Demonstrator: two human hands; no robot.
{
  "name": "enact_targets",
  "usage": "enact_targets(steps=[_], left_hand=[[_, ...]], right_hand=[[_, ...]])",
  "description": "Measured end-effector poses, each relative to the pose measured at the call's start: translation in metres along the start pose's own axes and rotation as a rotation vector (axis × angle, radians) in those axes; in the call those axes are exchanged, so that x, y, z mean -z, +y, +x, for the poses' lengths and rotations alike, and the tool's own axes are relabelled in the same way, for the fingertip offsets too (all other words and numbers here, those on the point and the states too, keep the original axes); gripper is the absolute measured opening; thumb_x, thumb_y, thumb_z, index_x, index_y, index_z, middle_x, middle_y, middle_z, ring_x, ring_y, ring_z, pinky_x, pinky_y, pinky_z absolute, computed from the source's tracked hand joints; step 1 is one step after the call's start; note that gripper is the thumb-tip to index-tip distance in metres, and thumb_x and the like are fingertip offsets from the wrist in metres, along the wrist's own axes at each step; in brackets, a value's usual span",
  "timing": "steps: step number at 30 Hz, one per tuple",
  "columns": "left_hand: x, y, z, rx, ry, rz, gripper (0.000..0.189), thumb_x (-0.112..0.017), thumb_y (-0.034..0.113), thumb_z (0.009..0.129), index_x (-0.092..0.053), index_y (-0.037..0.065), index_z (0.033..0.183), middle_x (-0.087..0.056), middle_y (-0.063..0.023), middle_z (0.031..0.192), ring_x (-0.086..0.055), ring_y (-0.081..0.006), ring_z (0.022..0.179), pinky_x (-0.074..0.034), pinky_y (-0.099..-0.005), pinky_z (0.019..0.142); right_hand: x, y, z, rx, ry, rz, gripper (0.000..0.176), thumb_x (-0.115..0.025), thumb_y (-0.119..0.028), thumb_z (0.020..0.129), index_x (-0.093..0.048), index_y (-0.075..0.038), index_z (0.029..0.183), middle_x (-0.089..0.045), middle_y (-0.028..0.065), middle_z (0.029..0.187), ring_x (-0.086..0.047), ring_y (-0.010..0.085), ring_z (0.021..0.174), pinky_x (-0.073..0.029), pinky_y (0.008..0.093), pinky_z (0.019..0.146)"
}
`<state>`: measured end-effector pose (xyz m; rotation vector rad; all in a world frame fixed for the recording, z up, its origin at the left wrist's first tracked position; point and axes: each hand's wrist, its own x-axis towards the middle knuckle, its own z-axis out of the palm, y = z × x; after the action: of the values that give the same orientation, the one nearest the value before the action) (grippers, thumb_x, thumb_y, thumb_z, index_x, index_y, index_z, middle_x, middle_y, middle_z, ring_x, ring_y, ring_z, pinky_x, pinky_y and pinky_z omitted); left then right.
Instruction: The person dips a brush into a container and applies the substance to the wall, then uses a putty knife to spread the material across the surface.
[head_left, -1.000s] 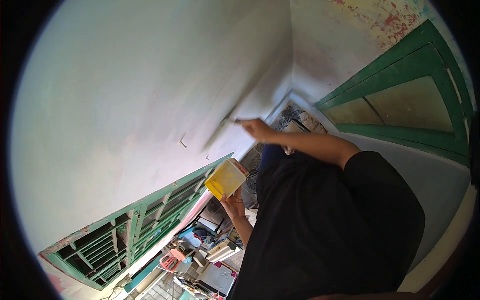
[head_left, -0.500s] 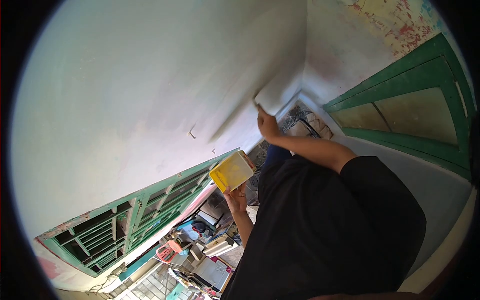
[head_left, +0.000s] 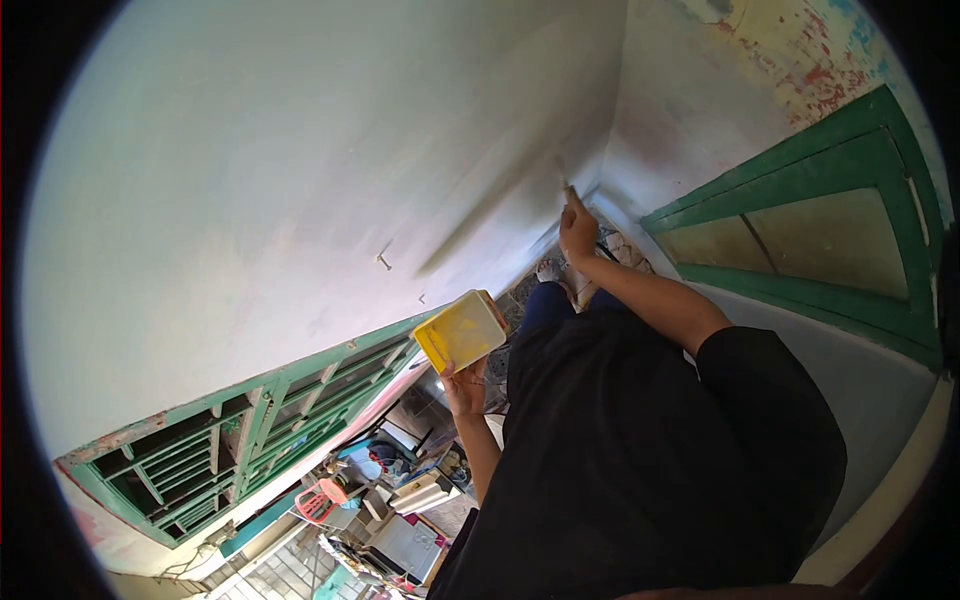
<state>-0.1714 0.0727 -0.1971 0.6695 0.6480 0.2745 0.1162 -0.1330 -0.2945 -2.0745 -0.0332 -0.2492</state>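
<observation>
In the head view, my left hand grips the lower edge of a yellow container with a pale inside, tilted beside the wall. My right hand is closed around the handle of a slim brush-like tool. The tool's far end is blurred and lies at or near the whitish wall, close to the corner. Whether it touches the wall, I cannot tell.
A green barred window is at the lower left, and a green-framed panel at the right. Nails stick out of the wall. A red chair and household clutter stand below.
My right hand has moved right and slightly down with the tool, nearer the corner. The container has shifted slightly left and up. A foot now shows below my right hand.
</observation>
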Motion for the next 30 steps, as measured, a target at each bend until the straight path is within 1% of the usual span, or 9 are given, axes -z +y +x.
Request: enact_targets(steps=[2,8,14,17,18,21,23,25,30], left_hand=[[0.001,-0.002,-0.001,0.008,0.013,-0.010,0.070,-0.071,0.033,0.090,-0.040,0.008,0.148,-0.051,-0.0155,0.145,-0.054,-0.0350,0.131,-0.052,-0.0484,0.108],[-0.006,0.002,-0.007,-0.017,-0.005,0.003,0.065,-0.069,0.031,0.092,-0.043,0.006,0.146,-0.055,-0.0156,0.141,-0.059,-0.0329,0.126,-0.053,-0.0477,0.106],[0.000,0.001,-0.010,-0.030,0.021,-0.019,0.063,-0.069,0.030,0.092,-0.044,0.007,0.145,-0.055,-0.0156,0.141,-0.059,-0.0333,0.126,-0.053,-0.0482,0.105],[0.006,-0.002,-0.014,-0.038,0.024,-0.035,0.063,-0.069,0.030,0.092,-0.044,0.007,0.146,-0.055,-0.0149,0.141,-0.059,-0.0333,0.127,-0.052,-0.0486,0.107],[0.008,-0.005,-0.015,-0.044,0.020,-0.040,0.063,-0.068,0.030,0.092,-0.044,0.008,0.146,-0.055,-0.0146,0.141,-0.059,-0.0334,0.127,-0.052,-0.0489,0.107],[0.016,-0.013,-0.018,-0.054,0.024,-0.073,0.063,-0.068,0.030,0.093,-0.044,0.007,0.146,-0.056,-0.0143,0.142,-0.059,-0.0332,0.127,-0.051,-0.0492,0.108],[0.020,-0.018,-0.018,-0.053,0.027,-0.103,0.063,-0.068,0.030,0.093,-0.044,0.007,0.146,-0.056,-0.0142,0.142,-0.059,-0.0330,0.127,-0.050,-0.0492,0.109],[0.022,-0.022,-0.014,-0.014,0.017,-0.089,0.062,-0.067,0.031,0.093,-0.045,0.006,0.145,-0.056,-0.0141,0.141,-0.058,-0.0320,0.127,-0.050,-0.0484,0.109],[0.018,-0.024,-0.009,-0.040,0.014,-0.066,0.062,-0.066,0.033,0.093,-0.045,0.005,0.145,-0.057,-0.0137,0.141,-0.059,-0.0308,0.128,-0.050,-0.0475,0.108]], right_hand=[[-0.011,-0.009,-0.002,-0.147,0.105,-0.016,0.054,-0.055,-0.006,0.092,-0.056,-0.019,0.144,-0.062,0.0205,0.069,-0.061,0.0347,0.059,-0.048,0.0464,0.060],[-0.060,-0.062,-0.077,0.151,-0.708,0.158,0.051,-0.054,-0.011,0.092,-0.058,-0.021,0.142,-0.065,0.0261,0.074,-0.065,0.0401,0.065,-0.051,0.0496,0.064],[-0.051,-0.019,-0.020,0.180,-0.676,0.083,0.050,-0.054,-0.005,0.093,-0.061,-0.020,0.140,-0.067,0.0175,0.068,-0.056,0.0247,0.050,-0.047,0.0419,0.054],[-0.023,0.026,0.004,0.214,-0.411,0.125,0.048,-0.056,-0.002,0.091,-0.062,-0.015,0.137,-0.069,0.0202,0.122,-0.070,0.0354,0.081,-0.055,0.0410,0.073],[-0.012,0.035,0.006,0.104,-0.214,0.072,0.049,-0.052,-0.005,0.092,-0.061,-0.019,0.139,-0.071,0.0225,0.102,-0.069,0.0403,0.077,-0.054,0.0489,0.074],[0.018,0.011,0.027,-0.138,0.185,-0.035,0.047,-0.053,-0.005,0.093,-0.061,-0.016,0.139,-0.070,0.0243,0.109,-0.070,0.0396,0.089,-0.054,0.0465,0.080],[0.034,-0.036,0.027,-0.372,-0.084,-0.002,0.045,-0.054,-0.005,0.093,-0.060,-0.011,0.138,-0.069,0.0254,0.109,-0.070,0.0377,0.095,-0.054,0.0458,0.083],[-0.020,-0.033,-0.006,0.147,0.020,0.182,0.045,-0.056,-0.008,0.095,-0.062,-0.013,0.138,-0.053,0.0162,0.063,-0.048,0.0186,0.055,-0.044,0.0368,0.057],[-0.024,-0.099,-0.052,0.321,-0.720,0.322,0.044,-0.060,-0.004,0.093,-0.061,-0.006,0.138,-0.053,0.0150,0.063,-0.047,0.0149,0.054,-0.045,0.0321,0.057]])
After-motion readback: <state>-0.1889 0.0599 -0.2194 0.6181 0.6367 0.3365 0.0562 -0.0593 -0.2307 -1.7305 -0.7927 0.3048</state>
